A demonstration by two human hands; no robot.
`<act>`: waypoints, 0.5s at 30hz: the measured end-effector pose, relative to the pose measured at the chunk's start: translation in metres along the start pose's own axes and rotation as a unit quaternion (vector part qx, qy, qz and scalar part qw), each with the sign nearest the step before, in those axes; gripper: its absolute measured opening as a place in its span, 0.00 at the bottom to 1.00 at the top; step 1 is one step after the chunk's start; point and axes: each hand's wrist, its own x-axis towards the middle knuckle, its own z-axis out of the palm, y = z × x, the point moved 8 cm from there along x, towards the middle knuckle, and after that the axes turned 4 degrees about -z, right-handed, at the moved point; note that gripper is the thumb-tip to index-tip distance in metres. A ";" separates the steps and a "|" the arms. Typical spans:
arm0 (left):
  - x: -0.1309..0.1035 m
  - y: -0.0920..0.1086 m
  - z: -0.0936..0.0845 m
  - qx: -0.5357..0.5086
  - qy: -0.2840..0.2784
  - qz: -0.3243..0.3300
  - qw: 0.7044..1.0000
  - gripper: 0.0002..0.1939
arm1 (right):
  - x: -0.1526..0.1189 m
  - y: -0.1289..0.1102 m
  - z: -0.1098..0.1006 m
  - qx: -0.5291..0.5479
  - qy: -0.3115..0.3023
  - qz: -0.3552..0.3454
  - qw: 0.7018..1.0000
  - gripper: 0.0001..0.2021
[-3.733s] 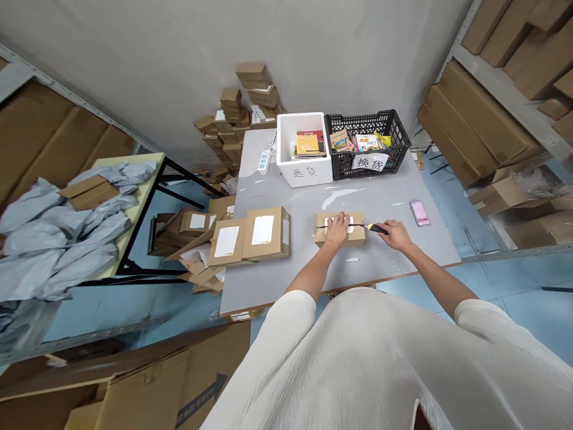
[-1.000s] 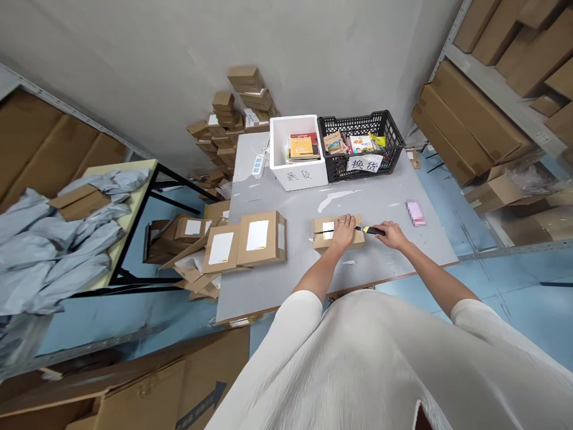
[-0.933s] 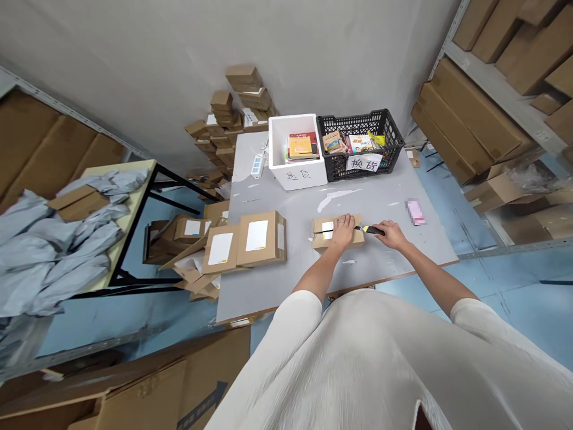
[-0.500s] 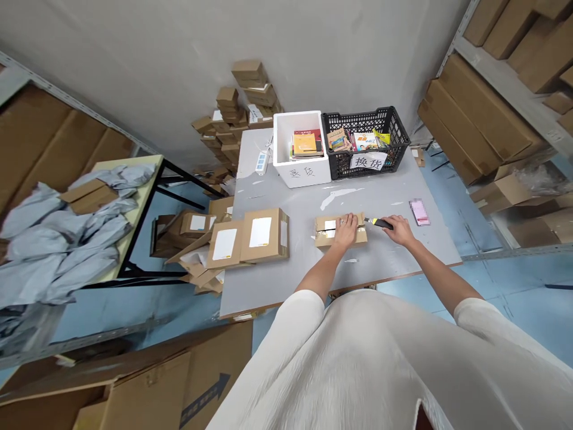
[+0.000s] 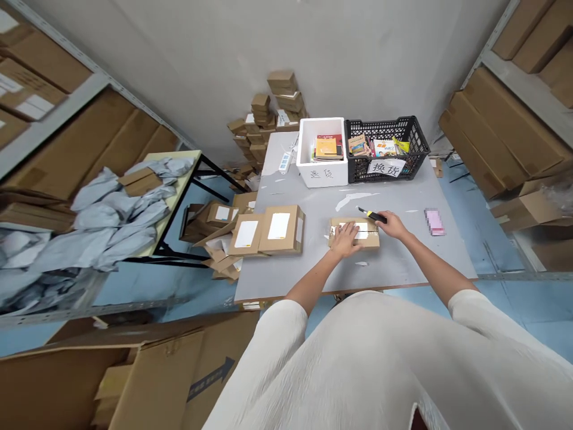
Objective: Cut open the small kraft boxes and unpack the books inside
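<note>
- Desk (image 5: pixel 277 275), grey, carries the work, its near edge facing the person.
- Black crate (image 5: pixel 416 146) stands by the desk's far right corner, holding books.
- White tub (image 5: pixel 340 179), also with books in it, is just beside the crate at the far edge.
- Larger carton (image 5: pixel 281 239) and flatter carton (image 5: pixel 245 239) lie at the left edge, the flatter one reaching past it.
- Small carton (image 5: pixel 369 241) lies about midway between left and right edges, nearer the near edge than the far. Its long axis runs left to right, roughly along the near edge, and a dark seam line follows it. Cutting seems begun at most: whether the tape is slit through cannot be told. No flap is raised and the contents are hidden, so opening it looks undone.
- Left hand (image 5: pixel 345 239) lies spread on the carton's top, fingers extended, pressing rather than gripping.
- Right hand (image 5: pixel 394 226) has its fingers wrapped around the handle of the knife.
- Knife (image 5: pixel 370 215), black and yellow, slants over the carton's far side, tip toward the desk's far left corner; blade contact looks absent.
</note>
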 end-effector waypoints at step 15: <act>0.001 -0.037 -0.010 0.008 -0.010 -0.071 0.997 0.32 | 0.012 -0.024 0.025 -0.011 -0.065 0.040 0.997 0.18</act>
